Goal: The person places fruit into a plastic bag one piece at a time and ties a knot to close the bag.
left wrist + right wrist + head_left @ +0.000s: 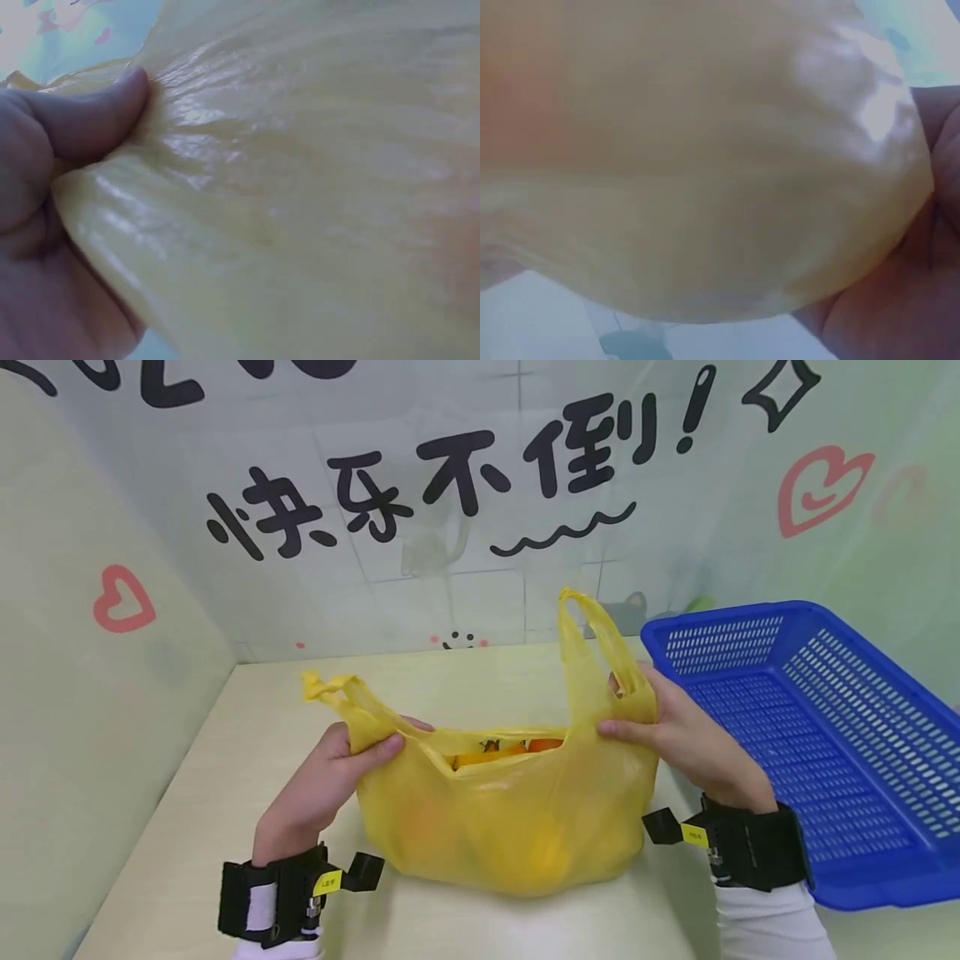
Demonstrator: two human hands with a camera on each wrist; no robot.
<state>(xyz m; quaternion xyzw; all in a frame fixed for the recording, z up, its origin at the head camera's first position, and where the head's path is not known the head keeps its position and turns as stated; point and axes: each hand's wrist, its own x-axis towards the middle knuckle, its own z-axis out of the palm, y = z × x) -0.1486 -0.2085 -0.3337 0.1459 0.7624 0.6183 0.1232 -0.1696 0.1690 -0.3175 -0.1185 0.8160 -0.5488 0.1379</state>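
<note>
A yellow plastic bag (495,827) with two handle loops is held at its upper sides by both hands. My left hand (330,777) pinches the bag's left side below the handle, thumb in front; in the left wrist view the plastic (262,195) creases away from the thumb (105,112). My right hand (686,735) grips the right side under the upright handle loop, thumb across the front. Through the bag's mouth show orange and yellow round items (543,745) with dark green tops; the rest are hidden behind the plastic. The right wrist view is mostly filled by the bag (705,172).
A blue perforated plastic basket (832,893) stands on the right of the light wooden table (187,827), close to my right forearm. Behind the table rises a wall sheet (465,585) printed with black characters and hearts; another panel (97,735) closes the left side.
</note>
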